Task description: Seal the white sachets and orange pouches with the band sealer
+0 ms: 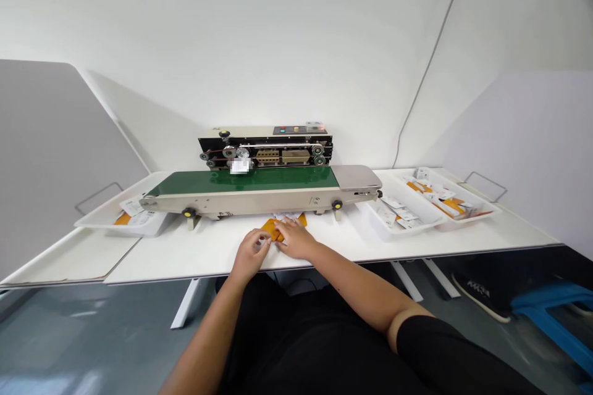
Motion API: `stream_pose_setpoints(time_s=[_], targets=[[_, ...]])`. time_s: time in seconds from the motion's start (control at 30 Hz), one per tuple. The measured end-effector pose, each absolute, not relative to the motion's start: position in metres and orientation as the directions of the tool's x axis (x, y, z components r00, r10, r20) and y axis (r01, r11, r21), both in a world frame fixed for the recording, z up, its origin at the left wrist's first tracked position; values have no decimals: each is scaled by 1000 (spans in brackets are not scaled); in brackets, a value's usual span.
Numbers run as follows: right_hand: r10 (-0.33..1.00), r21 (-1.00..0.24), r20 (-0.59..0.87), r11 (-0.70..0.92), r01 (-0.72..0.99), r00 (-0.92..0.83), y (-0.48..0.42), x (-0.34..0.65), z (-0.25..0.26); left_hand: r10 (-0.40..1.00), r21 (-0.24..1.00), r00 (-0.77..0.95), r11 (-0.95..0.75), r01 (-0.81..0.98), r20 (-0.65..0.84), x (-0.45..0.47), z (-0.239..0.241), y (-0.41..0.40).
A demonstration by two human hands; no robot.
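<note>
Forearms: your left forearm [204, 345] and right forearm [356, 290] rise from the bottom of the head view toward the tabletop.
Hands: your left hand [252, 253] and right hand [296, 239] sit close together, with the right hand's fingers lying over the packet. You cannot tell whether either hand is gripping or only resting.
Packet: the orange packet [283, 228] lies mid-width on the white tabletop [185, 253], just in front of the sealer.
Handling: judge it light, thin and flexible. Take hold at its edges with your fingertips.
Sealer: a band sealer [264, 151] with a green conveyor belt [245, 182] stands along the tabletop's rear edge.
Trays: white trays [398, 222] of orange-and-white packets sit toward the right edge; another white tray [97, 225] sits toward the left edge.
</note>
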State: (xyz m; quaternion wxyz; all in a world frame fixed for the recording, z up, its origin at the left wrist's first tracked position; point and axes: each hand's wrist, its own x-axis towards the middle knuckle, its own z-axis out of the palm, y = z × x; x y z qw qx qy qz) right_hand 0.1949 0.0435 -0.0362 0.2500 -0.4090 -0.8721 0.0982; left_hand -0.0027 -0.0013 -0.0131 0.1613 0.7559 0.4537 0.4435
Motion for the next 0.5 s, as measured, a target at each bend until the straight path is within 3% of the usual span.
stream_pose_setpoints(time_s=[0.3, 0.5], targets=[[684, -290, 435, 722, 628, -586, 37, 198, -28, 810, 616, 227, -565, 548, 541, -3, -19, 3], [671, -402, 538, 736, 545, -510, 37, 201, -23, 801, 630, 181, -568, 530, 571, -3, -22, 3]])
